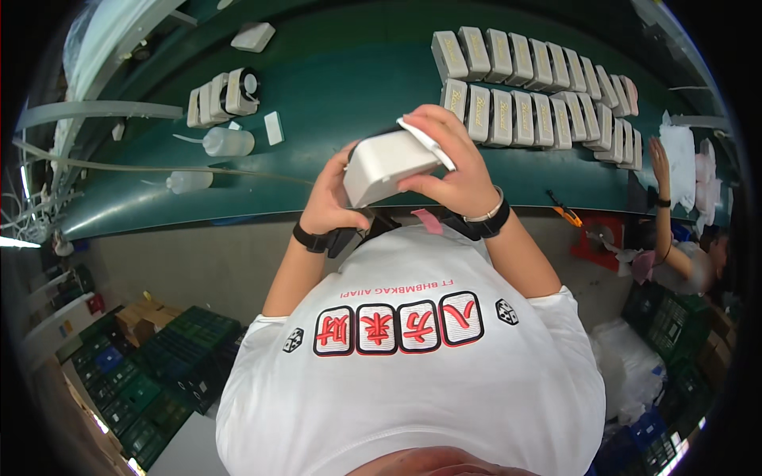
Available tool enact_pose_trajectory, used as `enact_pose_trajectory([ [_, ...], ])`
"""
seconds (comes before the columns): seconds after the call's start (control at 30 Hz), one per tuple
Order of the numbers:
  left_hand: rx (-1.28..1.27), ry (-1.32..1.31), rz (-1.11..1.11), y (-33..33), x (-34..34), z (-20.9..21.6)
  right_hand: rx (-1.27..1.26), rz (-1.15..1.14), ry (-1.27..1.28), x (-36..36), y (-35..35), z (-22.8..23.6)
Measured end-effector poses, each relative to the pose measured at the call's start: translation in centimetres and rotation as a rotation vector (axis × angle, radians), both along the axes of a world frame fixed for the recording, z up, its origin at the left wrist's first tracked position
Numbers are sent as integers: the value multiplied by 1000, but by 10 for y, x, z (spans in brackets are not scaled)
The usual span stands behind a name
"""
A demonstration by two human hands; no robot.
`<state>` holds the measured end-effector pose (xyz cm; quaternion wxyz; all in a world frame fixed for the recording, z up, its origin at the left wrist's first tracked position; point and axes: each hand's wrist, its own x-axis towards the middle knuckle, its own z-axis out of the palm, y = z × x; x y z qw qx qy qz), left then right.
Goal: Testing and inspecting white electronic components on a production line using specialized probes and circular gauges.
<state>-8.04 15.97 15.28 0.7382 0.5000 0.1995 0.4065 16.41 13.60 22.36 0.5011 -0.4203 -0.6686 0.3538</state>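
Holding a white casing (385, 168) between two hands, the person keeps it tilted above the front edge of the green worktop (349, 87). The left hand (327, 198) cups its left side, thumb near the lower corner; most of those fingers are hidden behind it. The right hand (452, 155) pinches a thin white panel (429, 143) at the casing's right end, fingers curled over the top and thumb below. Two rows of casings (522, 117) stand at the right. On the left are a short stack (216, 98), a small block (274, 128) and two bottles (228, 143), with a box (253, 36) farther back. An orange-handled tool (566, 213) lies near the front edge, and a co-worker's hand (660, 163) reaches in at far right.
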Motion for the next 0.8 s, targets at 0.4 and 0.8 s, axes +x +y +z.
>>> enact_pose_trajectory([
  [0.4,554,554,390,-19,14,55,351,10,-453,-36,-37,36],
  [0.8,477,607,367,-32,10,41,348,-47,-274,-18,-31,-8],
])
